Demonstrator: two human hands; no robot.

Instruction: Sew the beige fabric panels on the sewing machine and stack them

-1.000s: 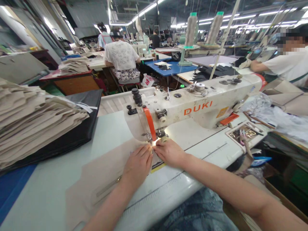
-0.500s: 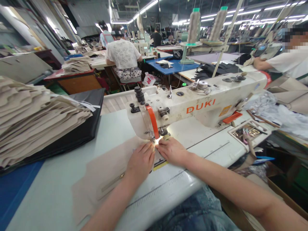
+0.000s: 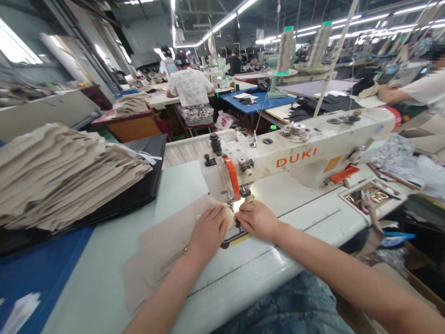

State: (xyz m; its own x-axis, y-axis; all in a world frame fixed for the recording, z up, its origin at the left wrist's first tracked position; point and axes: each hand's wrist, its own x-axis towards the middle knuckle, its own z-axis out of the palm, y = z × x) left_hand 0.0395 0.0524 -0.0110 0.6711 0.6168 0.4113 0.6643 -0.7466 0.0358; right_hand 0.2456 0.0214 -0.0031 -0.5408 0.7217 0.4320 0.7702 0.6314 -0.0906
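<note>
A pale beige fabric panel (image 3: 149, 250) lies on the sewing machine bed, with a zipper-like strip (image 3: 172, 260) set into it. My left hand (image 3: 209, 229) rests on the panel left of the needle area, fingers bent and close together at its edge. Just right of the lit presser foot (image 3: 231, 204), my right hand (image 3: 257, 220) pinches the fabric's edge; its fingertips are partly hidden. Over both hands stands the white DUKI sewing machine (image 3: 302, 155), with an orange guard (image 3: 232, 178) at its head.
At the left, a stack of beige cut pieces (image 3: 69, 176) sits on black material (image 3: 139, 185). An accessory tray (image 3: 347, 197) with scissors and metal rings is set into the table at right. Thread cones (image 3: 287, 51) rise behind the machine. Co-workers sit farther back and at right.
The view has shifted left and up, so everything sits farther right and mostly lower in the picture. Both hands stay by the needle; the fabric edge beside the left hand looks slightly raised.
</note>
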